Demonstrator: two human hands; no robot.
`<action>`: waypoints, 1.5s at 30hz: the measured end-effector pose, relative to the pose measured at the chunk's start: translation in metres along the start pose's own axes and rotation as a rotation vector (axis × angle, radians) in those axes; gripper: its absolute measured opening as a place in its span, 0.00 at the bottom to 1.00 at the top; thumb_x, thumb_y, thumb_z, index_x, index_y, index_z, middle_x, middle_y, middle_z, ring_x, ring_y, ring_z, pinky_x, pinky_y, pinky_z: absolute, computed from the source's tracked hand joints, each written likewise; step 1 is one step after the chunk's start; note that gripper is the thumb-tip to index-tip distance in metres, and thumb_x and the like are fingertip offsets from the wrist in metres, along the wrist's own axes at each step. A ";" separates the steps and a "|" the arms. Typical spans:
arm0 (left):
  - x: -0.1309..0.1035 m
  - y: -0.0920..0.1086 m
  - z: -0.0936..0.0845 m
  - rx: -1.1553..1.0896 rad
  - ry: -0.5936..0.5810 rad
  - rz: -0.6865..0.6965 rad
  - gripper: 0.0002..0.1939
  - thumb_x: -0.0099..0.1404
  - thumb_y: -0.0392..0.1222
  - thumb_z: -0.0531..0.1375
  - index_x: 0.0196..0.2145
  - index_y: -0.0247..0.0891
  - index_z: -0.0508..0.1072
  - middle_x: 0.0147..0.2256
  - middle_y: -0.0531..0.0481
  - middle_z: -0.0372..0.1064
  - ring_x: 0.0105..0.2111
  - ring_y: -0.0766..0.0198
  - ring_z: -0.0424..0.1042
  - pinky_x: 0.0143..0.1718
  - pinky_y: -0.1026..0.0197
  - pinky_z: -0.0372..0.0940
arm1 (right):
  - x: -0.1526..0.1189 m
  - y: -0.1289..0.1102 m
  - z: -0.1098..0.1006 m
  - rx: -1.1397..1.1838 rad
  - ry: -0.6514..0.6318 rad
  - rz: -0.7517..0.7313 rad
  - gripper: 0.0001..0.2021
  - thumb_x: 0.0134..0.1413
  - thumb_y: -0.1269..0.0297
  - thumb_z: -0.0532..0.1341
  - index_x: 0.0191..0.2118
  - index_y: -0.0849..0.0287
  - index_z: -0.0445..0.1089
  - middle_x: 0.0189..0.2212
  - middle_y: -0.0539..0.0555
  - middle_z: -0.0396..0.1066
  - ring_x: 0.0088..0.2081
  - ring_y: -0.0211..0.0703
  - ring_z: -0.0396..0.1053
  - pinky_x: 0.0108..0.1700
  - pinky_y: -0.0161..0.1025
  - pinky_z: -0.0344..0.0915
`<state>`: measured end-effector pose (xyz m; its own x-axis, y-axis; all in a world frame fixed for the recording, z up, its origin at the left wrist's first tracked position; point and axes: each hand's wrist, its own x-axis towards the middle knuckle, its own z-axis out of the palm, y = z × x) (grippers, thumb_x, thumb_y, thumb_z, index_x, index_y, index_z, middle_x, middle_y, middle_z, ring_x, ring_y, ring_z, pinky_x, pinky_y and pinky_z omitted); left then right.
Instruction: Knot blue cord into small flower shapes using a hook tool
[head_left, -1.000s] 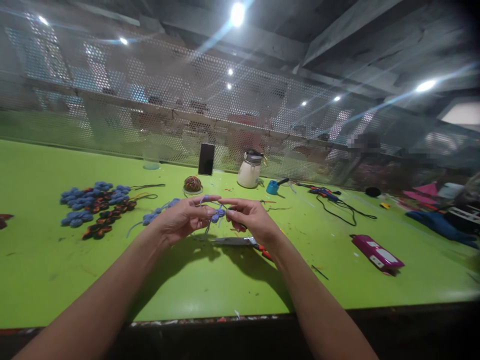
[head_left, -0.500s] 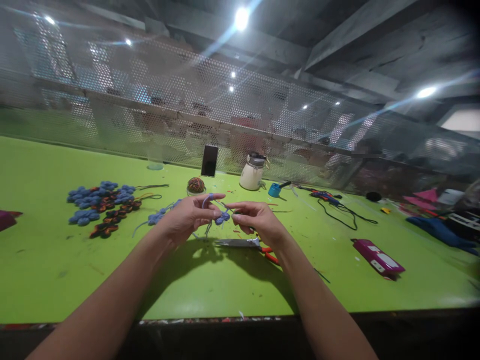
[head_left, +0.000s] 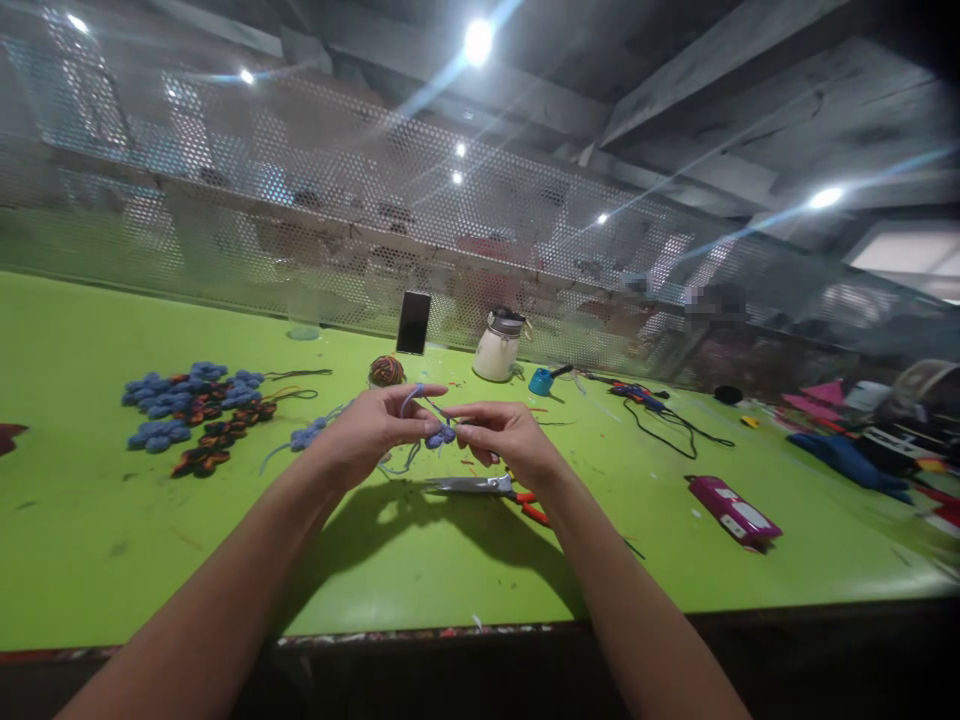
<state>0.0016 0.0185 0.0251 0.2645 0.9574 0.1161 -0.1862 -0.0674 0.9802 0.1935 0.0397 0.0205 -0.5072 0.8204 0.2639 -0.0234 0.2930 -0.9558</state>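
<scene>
My left hand (head_left: 375,425) pinches a small blue-purple crochet flower (head_left: 440,437) between thumb and fingers. A strand of blue-purple yarn (head_left: 409,402) loops over its raised index finger. My right hand (head_left: 506,435) is closed on a thin crochet hook (head_left: 444,411), whose tip meets the yarn just above the flower; most of its shaft is hidden by the fingers. Below the hands lie scissors (head_left: 469,485) with orange handles, partly behind my right forearm. Left of my left hand is another blue flower piece (head_left: 306,434) with a loose tail.
Finished blue flowers (head_left: 159,434) and dark orange-black flowers (head_left: 201,460) lie at left. Behind my hands stand a multicoloured yarn ball (head_left: 386,371), a phone (head_left: 413,322), a white jug (head_left: 496,348) and a blue pot (head_left: 541,381). A magenta case (head_left: 735,511) and cords (head_left: 667,425) lie right.
The view has turned slightly, so things on the table sit a little further left. The flower has tilted in my left hand's fingers, and my right hand has drawn closer to it.
</scene>
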 end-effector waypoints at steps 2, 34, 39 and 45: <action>-0.001 0.002 0.003 0.005 0.015 -0.010 0.27 0.48 0.34 0.68 0.47 0.31 0.71 0.26 0.51 0.70 0.28 0.65 0.68 0.37 0.59 0.58 | 0.003 -0.007 0.001 -0.018 0.010 -0.017 0.15 0.44 0.64 0.67 0.40 0.61 0.76 0.16 0.46 0.64 0.15 0.27 0.54 0.18 0.30 0.51; -0.006 0.007 -0.017 0.064 -0.039 -0.127 0.22 0.49 0.35 0.67 0.44 0.36 0.74 0.27 0.52 0.71 0.30 0.65 0.67 0.37 0.59 0.56 | -0.009 0.007 0.008 0.160 0.008 0.173 0.14 0.45 0.64 0.66 0.40 0.60 0.75 0.18 0.45 0.64 0.15 0.26 0.56 0.16 0.27 0.51; -0.008 0.003 -0.016 0.091 0.003 -0.126 0.22 0.49 0.36 0.66 0.44 0.36 0.74 0.28 0.52 0.71 0.31 0.63 0.68 0.38 0.58 0.57 | -0.013 0.010 0.011 0.158 -0.006 0.174 0.13 0.46 0.63 0.66 0.41 0.58 0.75 0.19 0.46 0.66 0.15 0.27 0.58 0.16 0.28 0.52; -0.009 0.001 -0.016 0.079 -0.017 -0.133 0.24 0.50 0.36 0.66 0.46 0.37 0.73 0.28 0.53 0.69 0.31 0.64 0.67 0.39 0.58 0.57 | -0.015 0.011 0.015 0.233 0.000 0.217 0.14 0.47 0.64 0.65 0.42 0.58 0.74 0.20 0.46 0.66 0.15 0.26 0.58 0.16 0.27 0.49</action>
<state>-0.0162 0.0146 0.0226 0.2977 0.9546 -0.0139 -0.0731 0.0373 0.9966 0.1878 0.0228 0.0040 -0.5220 0.8515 0.0504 -0.1111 -0.0093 -0.9938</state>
